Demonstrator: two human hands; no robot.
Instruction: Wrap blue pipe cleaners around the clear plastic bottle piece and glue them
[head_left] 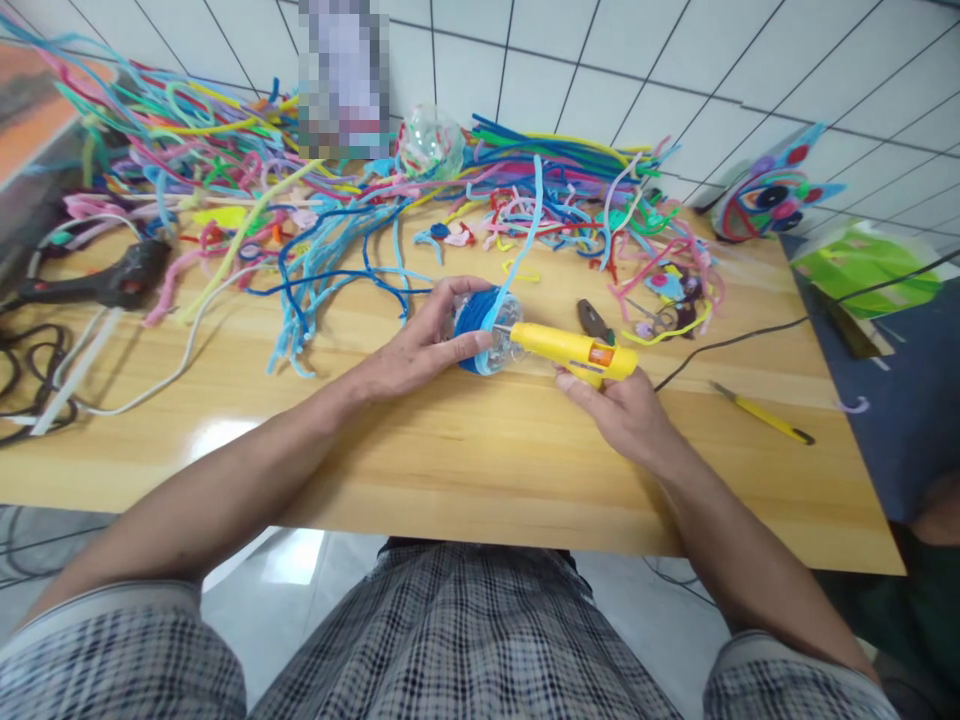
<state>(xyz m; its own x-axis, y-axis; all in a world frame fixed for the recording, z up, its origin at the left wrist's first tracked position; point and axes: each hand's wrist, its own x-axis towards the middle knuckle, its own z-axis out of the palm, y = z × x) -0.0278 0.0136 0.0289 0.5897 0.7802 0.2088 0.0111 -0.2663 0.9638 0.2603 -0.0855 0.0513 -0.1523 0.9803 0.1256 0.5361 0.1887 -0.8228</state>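
Note:
My left hand (439, 335) is closed around a clear plastic bottle piece (510, 352) lying on its side. Dark blue pipe cleaner (474, 318) is wound about the bottle piece. A light blue pipe cleaner (531, 225) runs along the wound band's edge, and its free end sticks up and away. My right hand (626, 405) grips a yellow hot glue gun (570, 350) by its handle. The gun's nozzle points left and meets the bottle piece beside the light blue strand, close to my left thumb. Whether glue is coming out cannot be made out.
Heaps of coloured pipe cleaners (322, 260) cover the table's back. A black glue gun (127, 275) with cords lies left. A yellow craft knife (761, 412) lies right, a dark-handled tool (595, 320) behind my right hand. A decorated mask-like figure (772, 200) stands at the back right corner.

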